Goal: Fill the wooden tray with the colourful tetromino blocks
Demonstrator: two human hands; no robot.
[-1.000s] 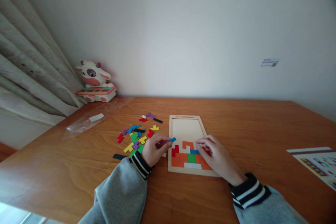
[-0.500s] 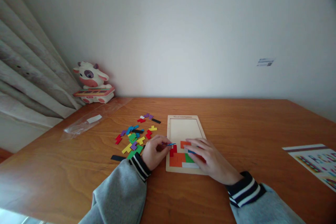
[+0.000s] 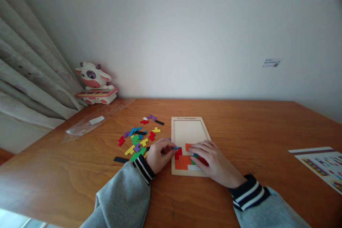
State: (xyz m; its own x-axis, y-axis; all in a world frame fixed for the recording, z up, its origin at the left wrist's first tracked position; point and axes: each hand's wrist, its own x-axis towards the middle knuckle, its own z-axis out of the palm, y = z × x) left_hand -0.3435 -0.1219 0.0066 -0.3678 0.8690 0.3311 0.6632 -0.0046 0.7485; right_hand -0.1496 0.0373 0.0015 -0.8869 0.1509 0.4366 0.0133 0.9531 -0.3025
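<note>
My left hand point(image 3: 159, 154) is pinched on a small blue puzzle piece point(image 3: 176, 148) at the left edge of a light wooden puzzle board point(image 3: 191, 173). Under that piece lies a red piece point(image 3: 178, 153) in the board. Orange pieces point(image 3: 182, 162) and a white piece point(image 3: 195, 167) fill its near end. My right hand point(image 3: 210, 156) rests over the board's right side, thumb apart from the outstretched fingers. Its fingertips are at an orange piece point(image 3: 187, 147); blue and green pieces below are partly hidden by the hand.
Loose coloured pieces point(image 3: 136, 139) lie left of the board, with a black strip point(image 3: 121, 159) nearest me. Farther left are a clear plastic bag point(image 3: 80, 130) and a cow toy keyboard point(image 3: 96, 92). A printed sheet point(image 3: 317, 164) lies at the right.
The board has shifted slightly to the right under my hands. My left hand still pinches the blue piece and has moved a little right; my right hand now covers more of the near pieces.
</note>
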